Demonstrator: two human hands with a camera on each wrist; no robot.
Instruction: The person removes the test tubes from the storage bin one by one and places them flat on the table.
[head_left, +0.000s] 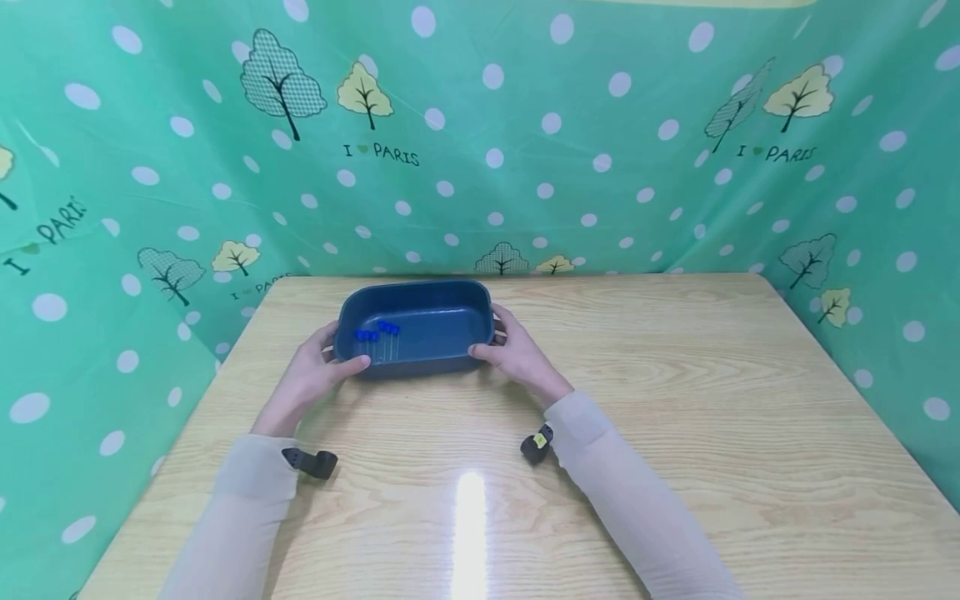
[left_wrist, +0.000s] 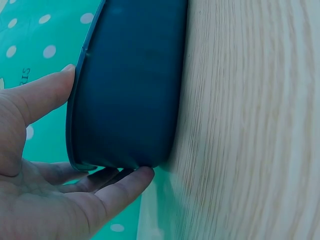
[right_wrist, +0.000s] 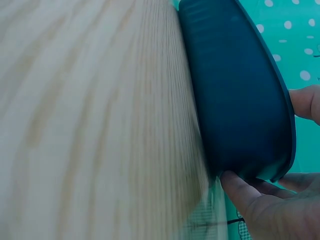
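Observation:
A dark blue rectangular tub (head_left: 442, 333) is at the far side of the table, left of centre. Inside, toward its left end, lie several slim clear tubes with blue caps (head_left: 366, 336). My left hand (head_left: 311, 367) holds the tub's left end, thumb on the front rim and fingers against the end wall. At the opposite end, my right hand (head_left: 521, 354) grips it the same way. In the left wrist view the tub's side wall (left_wrist: 130, 85) stands close over the wood, fingertips low on its end. The right wrist view shows the other end (right_wrist: 240, 90) between thumb and fingers.
The wooden table (head_left: 675, 400) extends to the right and toward me, with a bright light reflection at the front. A green dotted curtain (head_left: 600, 200) hangs behind the table and along both sides. Each sleeve cuff carries a small black camera (head_left: 318, 464).

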